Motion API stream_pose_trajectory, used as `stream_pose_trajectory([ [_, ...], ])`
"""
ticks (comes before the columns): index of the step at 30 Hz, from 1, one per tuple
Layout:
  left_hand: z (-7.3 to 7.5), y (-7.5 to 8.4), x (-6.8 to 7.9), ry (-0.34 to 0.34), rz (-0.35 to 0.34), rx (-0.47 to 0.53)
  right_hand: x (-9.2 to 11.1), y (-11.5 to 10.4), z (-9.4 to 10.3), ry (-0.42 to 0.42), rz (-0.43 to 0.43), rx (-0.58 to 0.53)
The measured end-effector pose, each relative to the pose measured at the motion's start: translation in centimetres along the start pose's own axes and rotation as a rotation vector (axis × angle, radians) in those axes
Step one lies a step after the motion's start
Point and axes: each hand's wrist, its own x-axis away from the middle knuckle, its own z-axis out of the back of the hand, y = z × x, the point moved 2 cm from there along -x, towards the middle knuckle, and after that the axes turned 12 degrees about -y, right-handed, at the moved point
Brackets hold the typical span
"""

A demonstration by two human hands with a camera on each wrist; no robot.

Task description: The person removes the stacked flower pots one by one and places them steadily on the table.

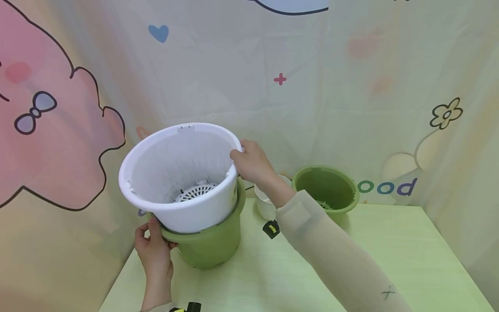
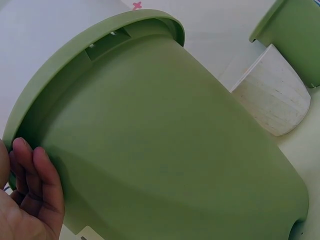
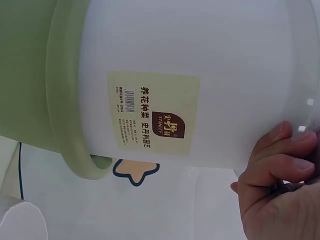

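White pot (image 1: 195, 219) partway inside green pot (image 1: 210, 249), both rims gripped

Far left, outward of the left fingers: a pink cartoon figure (image 1: 58, 147) on the printed curtain (image 1: 312, 117).

Left hand (image 1: 153, 247): thumb and fingers drawn in on the green rim, thumb towards the top, fingertips tucked under the lip. No visible gap to spare; the hold is a pinch at the edge. Green pot spreads rightward from these fingertips, its base seemingly on the pale green table (image 1: 421, 268).

White pot: above and to the right of the left fingers, lower wall within the green pot, upper wall and rim standing clear. Rim tilts, higher at the right fingers. Paper label (image 3: 152, 115) on its wall, between the right fingers and the green rim.

Right hand (image 1: 253, 162): closed on the white rim, thumb over the top, fingers bent against the outside.

Right of those fingers and lower: small white pot (image 1: 263, 208), partly behind the forearm; just beside it, a second green pot (image 1: 325, 188), farther right.

Judgement: step in hand is handling one pot within the other; whether nesting or parting, cannot tell. Either way, the next move calls for the left fingers to steady the green rim while the right fingers guide the white one level, walls not binding.
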Motion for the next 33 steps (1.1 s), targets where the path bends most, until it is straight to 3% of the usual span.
stream_pose_trajectory([
  [8,0.0,0.0,0.0,-0.003,0.004,0.045,0.3,-0.9,0.6,0.002,-0.002,-0.023],
  [33,-0.1,-0.1,0.0,0.005,0.013,0.047,1.6,-3.9,2.8,0.023,0.047,-0.069],
])
